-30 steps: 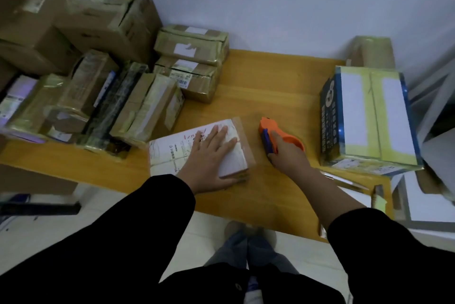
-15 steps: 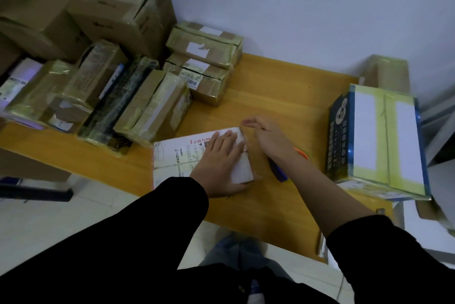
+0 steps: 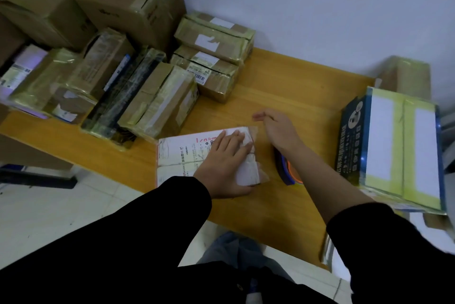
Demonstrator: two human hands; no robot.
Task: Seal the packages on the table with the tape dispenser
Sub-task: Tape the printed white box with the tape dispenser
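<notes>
The left hand [image 3: 225, 161] lay flat, fingers straight and close together, pressing the right half of the flat white labelled package [image 3: 182, 156] at mid-frame. The right hand [image 3: 278, 129] hung open and empty just beside the package's upper right corner, fingers loosely extended. The orange and blue tape dispenser [image 3: 286, 171] lay on the wooden table [image 3: 283, 82] under the right wrist. Taped brown cardboard cartons [image 3: 123, 70] filled the upper left, and a blue box with yellow tape [image 3: 394, 146] sat at the right.

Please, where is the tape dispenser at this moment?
The tape dispenser lies on the table, right of centre in the head view, between the white package and the blue box, partly hidden beneath the right forearm.
</notes>
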